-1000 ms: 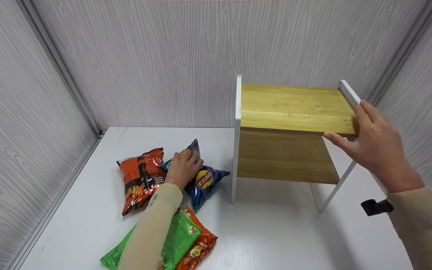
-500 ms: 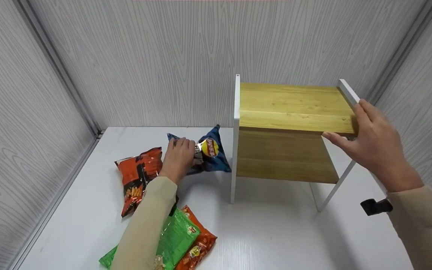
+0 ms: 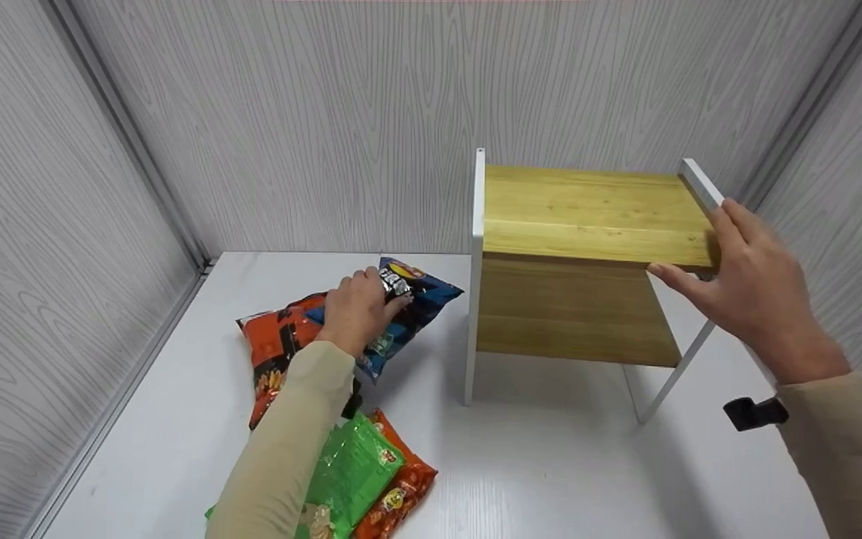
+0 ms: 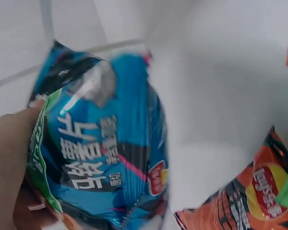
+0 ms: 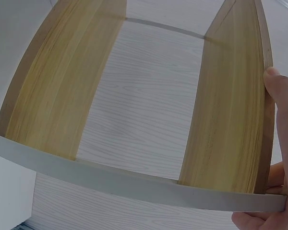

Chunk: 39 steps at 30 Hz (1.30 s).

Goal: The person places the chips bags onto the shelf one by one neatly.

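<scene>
Gripping the blue chip bag point(image 3: 422, 308), left hand point(image 3: 356, 311) just re-angled it, handling seemingly unfinished; right hand point(image 3: 756, 288) gripped the shelf point(image 3: 588, 206).

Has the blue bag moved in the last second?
Yes. Judged against the shelf, the blue bag has turned and shifted upward in the head view, gripped by the left hand.
</scene>
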{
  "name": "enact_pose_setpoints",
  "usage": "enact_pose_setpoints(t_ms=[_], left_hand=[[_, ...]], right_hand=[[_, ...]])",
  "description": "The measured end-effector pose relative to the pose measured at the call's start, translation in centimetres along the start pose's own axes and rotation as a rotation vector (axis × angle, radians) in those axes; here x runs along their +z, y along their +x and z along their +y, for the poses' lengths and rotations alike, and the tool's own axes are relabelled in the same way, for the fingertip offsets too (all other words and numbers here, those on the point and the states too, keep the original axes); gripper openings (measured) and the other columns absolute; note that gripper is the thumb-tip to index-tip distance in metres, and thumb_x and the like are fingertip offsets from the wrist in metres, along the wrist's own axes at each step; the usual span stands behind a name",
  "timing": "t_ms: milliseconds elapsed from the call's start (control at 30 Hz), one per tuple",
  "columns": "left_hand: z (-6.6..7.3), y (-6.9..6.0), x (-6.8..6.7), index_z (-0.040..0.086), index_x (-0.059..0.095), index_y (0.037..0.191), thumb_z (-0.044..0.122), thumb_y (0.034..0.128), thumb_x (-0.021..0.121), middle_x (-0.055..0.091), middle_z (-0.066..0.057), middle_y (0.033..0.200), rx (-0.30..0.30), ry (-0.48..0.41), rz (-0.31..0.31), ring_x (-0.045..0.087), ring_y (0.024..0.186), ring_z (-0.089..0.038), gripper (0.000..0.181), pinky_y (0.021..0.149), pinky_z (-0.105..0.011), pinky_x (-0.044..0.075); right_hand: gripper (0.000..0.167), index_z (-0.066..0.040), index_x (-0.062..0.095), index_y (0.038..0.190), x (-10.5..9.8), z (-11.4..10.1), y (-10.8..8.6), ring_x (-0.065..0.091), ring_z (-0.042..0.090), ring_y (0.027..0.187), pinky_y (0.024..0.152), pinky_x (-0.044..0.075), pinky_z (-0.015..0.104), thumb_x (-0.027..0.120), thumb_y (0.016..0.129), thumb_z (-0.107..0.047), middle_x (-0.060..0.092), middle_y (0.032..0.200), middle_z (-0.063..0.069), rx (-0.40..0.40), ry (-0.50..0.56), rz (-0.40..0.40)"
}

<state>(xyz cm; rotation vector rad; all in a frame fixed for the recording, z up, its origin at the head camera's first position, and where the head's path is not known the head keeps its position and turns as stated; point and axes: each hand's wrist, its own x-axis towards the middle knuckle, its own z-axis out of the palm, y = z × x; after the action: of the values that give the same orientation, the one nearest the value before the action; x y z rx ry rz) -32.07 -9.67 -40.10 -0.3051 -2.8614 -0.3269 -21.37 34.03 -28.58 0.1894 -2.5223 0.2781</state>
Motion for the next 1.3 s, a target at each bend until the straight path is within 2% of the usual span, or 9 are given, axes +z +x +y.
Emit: enact_pose_setpoints(t_ms=[167,267,400,533,733,833,1000,1233,1300], left_hand=[[1.1,-0.4,0.7,-0.007,0.054,0.122,0.059,0.0938,0.056,0.066,-0.024,0.109,-0.135,-0.020,-0.112,0.067,0.101,-0.039,0.072,0.081,-0.055,0.057],[1.7,-0.6,1.6,-0.006,0.052,0.127,0.061,0.0936,0.054,0.065,-0.023,0.112,-0.203,-0.006,-0.152,0.065,0.103,-0.039,0.075,0.081,-0.055,0.057],[2.5,-0.7,2.9,-0.005,0.050,0.130,0.062,0.0933,0.053,0.065,-0.023,0.116,-0.263,0.044,-0.143,0.065,0.103,-0.040,0.076,0.080,-0.055,0.056],[2.8,-0.9,4.1,-0.005,0.053,0.126,0.060,0.0928,0.056,0.065,-0.024,0.113,-0.336,0.054,-0.117,0.066,0.100,-0.040,0.072,0.080,-0.056,0.057],[2.6,-1.2,5.0,-0.002,0.046,0.131,0.054,0.0957,0.055,0.060,-0.026,0.119,-0.425,-0.018,-0.182,0.064,0.103,-0.043,0.066,0.085,-0.060,0.055],[2.8,-1.2,5.1,0.000,0.040,0.140,0.050,0.0975,0.055,0.056,-0.028,0.126,-0.408,-0.040,-0.203,0.065,0.103,-0.045,0.067,0.083,-0.061,0.055],[2.8,-1.3,5.4,0.001,0.034,0.148,0.048,0.0990,0.054,0.054,-0.029,0.129,-0.334,-0.052,-0.198,0.067,0.096,-0.044,0.070,0.077,-0.057,0.058],[2.2,-1.6,4.7,0.001,0.033,0.150,0.050,0.1007,0.049,0.044,-0.030,0.141,-0.239,-0.126,-0.301,0.059,0.116,-0.045,0.071,0.096,-0.058,0.052],[2.0,-1.7,4.2,0.001,0.035,0.149,0.048,0.1011,0.049,0.046,-0.029,0.140,-0.175,-0.112,-0.297,0.056,0.120,-0.046,0.069,0.095,-0.059,0.051]], right_hand=[[0.098,0.006,0.038,0.148,0.0,0.0,-0.1,0.042,0.052,0.133,0.098,0.038,0.071,0.075,0.080,-0.055,0.039,0.150,0.030,0.010,0.008,-0.004],[0.098,0.005,0.038,0.148,0.0,0.0,-0.1,0.042,0.052,0.133,0.097,0.038,0.072,0.075,0.080,-0.055,0.039,0.150,0.030,0.014,0.013,-0.006],[0.096,0.006,0.039,0.147,0.0,-0.1,-0.1,0.042,0.053,0.132,0.097,0.038,0.073,0.075,0.081,-0.055,0.040,0.149,0.030,0.014,0.009,0.000],[0.096,0.007,0.040,0.146,0.0,-0.2,-0.1,0.043,0.053,0.131,0.097,0.038,0.073,0.074,0.081,-0.055,0.041,0.149,0.030,0.010,0.008,0.001],[0.096,0.007,0.040,0.146,0.1,-0.3,0.0,0.044,0.053,0.130,0.097,0.038,0.072,0.075,0.081,-0.055,0.041,0.148,0.031,-0.003,0.009,0.007],[0.096,0.006,0.040,0.146,0.1,-0.2,0.0,0.043,0.053,0.130,0.097,0.038,0.073,0.074,0.081,-0.055,0.041,0.149,0.031,-0.002,0.007,0.007],[0.097,0.006,0.039,0.147,0.2,-0.1,0.1,0.043,0.054,0.130,0.096,0.038,0.073,0.074,0.081,-0.056,0.040,0.149,0.031,-0.001,0.006,0.007],[0.097,0.008,0.039,0.146,0.4,0.0,0.0,0.042,0.054,0.131,0.098,0.038,0.073,0.074,0.081,-0.056,0.040,0.149,0.031,0.000,0.004,-0.001],[0.097,0.008,0.039,0.146,0.4,0.0,0.0,0.042,0.054,0.132,0.098,0.038,0.073,0.074,0.081,-0.055,0.040,0.149,0.031,0.000,0.007,0.003]])
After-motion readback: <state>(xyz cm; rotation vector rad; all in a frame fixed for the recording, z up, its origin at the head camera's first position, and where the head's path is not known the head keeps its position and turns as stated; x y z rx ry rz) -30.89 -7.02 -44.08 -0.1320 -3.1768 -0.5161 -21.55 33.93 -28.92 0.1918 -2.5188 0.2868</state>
